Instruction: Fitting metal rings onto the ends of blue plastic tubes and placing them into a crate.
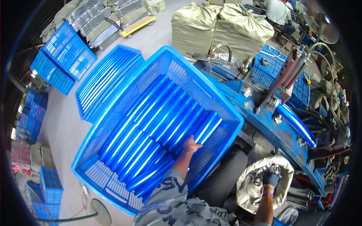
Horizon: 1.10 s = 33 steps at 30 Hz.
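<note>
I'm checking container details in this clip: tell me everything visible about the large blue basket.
The large blue basket looks like plastic, with mesh walls, a broad smooth rim and a handle slot at its lower-left end. Open-topped, it holds glossy blue tubes lying side by side in two groups. The left hand reaches inside among them; the grey sleeve hides some of the near rim.

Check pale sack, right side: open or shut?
Open: the sack has its mouth spread wide; metal pieces show inside, by the right hand.

Before you, tubes [173, 130] are lying in the basket [103, 175], while a sack [249, 197] is standing at your right.
</note>
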Each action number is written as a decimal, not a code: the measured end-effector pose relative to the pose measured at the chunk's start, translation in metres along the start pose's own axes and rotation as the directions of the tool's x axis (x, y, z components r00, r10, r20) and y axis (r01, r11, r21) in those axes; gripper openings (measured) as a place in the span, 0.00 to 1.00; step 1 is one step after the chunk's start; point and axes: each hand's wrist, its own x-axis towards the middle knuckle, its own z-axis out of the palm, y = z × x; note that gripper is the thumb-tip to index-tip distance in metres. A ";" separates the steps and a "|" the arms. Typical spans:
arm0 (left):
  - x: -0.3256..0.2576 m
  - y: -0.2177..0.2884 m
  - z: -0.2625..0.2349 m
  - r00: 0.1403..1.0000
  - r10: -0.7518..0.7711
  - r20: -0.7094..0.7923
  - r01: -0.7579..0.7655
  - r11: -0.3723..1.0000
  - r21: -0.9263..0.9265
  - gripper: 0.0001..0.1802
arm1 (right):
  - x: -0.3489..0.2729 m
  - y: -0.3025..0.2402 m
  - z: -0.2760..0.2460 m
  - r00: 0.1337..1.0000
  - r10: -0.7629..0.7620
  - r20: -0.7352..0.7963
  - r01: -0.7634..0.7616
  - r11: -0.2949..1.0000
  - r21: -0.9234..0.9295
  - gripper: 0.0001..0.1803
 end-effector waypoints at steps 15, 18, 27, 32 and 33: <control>-0.133 0.048 -0.007 0.860 0.362 -0.359 -0.503 0.714 -0.487 0.47 | -0.119 0.087 -0.020 0.966 0.099 -0.239 0.013 0.905 0.426 0.20; -0.184 0.122 -0.020 0.741 0.501 -0.447 -0.660 0.422 -0.621 0.53 | -0.146 0.143 0.004 0.929 0.113 -0.352 0.112 0.820 0.561 0.15; -0.389 0.247 -0.042 0.389 0.912 -0.128 -0.921 0.390 -0.023 0.46 | -0.194 0.133 -0.075 0.869 0.119 0.481 -0.204 -0.799 0.566 0.25; -0.458 0.277 -0.017 0.226 0.968 0.107 -0.972 0.217 0.089 0.44 | -0.232 0.145 -0.119 1.000 0.018 -0.004 0.018 -0.931 0.365 0.31; -0.464 0.278 -0.022 0.226 0.967 0.121 -0.971 0.213 0.109 0.44 | -0.241 0.138 -0.132 1.000 0.002 -0.018 0.008 -0.947 0.322 0.31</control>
